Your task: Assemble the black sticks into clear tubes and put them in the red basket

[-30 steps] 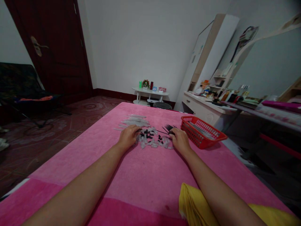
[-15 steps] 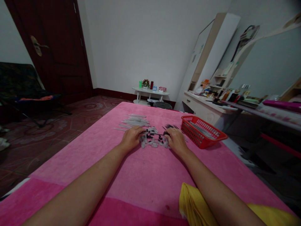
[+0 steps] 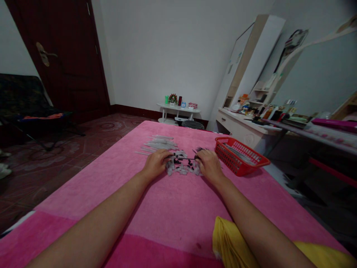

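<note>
Right hand (image 3: 210,163) has shifted inward, pinching a black rod (image 3: 188,159).
Left hand (image 3: 156,163): grip unclear; skewed pushing could bend the rod.

The head camera faces forward and down across pink cloth (image 3: 167,216).

To me, the pink cloth (image 3: 167,208) looks matt and plush, the small pale pieces (image 3: 183,172) translucent plastic, the red basket (image 3: 230,160) smooth, glossy plastic, the door (image 3: 75,56) wood, its handle (image 3: 42,55) metal.
</note>
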`<state>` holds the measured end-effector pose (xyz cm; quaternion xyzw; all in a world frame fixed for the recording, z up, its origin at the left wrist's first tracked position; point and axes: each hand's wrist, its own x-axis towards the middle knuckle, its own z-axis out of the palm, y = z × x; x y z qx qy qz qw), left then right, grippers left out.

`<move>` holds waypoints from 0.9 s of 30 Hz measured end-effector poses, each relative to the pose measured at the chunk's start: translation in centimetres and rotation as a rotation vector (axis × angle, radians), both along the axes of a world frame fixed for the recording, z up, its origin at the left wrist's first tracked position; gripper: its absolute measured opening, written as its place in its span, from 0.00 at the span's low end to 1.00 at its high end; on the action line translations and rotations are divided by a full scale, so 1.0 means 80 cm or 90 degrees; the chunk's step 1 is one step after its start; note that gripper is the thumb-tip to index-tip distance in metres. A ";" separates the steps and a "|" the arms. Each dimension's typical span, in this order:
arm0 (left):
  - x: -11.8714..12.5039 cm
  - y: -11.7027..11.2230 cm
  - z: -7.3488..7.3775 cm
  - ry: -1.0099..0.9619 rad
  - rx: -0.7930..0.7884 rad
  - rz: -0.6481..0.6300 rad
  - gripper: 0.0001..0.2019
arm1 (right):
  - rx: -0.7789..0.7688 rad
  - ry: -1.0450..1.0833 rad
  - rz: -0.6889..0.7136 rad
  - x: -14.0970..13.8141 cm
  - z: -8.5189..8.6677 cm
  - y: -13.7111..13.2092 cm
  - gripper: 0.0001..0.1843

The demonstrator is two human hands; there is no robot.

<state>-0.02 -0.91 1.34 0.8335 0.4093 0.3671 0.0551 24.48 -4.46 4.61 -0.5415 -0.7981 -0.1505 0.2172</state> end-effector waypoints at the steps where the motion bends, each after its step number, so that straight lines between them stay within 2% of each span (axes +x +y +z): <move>1: 0.000 0.000 0.000 -0.001 -0.002 0.002 0.13 | 0.000 0.003 -0.001 0.001 -0.001 0.001 0.05; 7: -0.001 0.002 -0.002 -0.002 0.013 0.000 0.12 | 0.005 0.007 -0.020 0.006 -0.003 0.003 0.06; 14: 0.001 -0.001 -0.002 0.054 0.022 0.001 0.12 | 0.003 -0.044 -0.007 0.000 0.007 -0.003 0.05; 20: 0.010 -0.010 0.001 0.059 0.036 -0.054 0.11 | -0.001 -0.066 0.044 -0.018 0.014 -0.012 0.07; 23: 0.012 -0.009 0.001 0.014 0.045 -0.064 0.10 | 0.040 0.000 0.064 -0.026 0.016 -0.016 0.06; 27: 0.000 0.008 -0.002 -0.180 0.082 0.032 0.09 | 0.170 0.173 0.005 -0.025 0.018 -0.016 0.11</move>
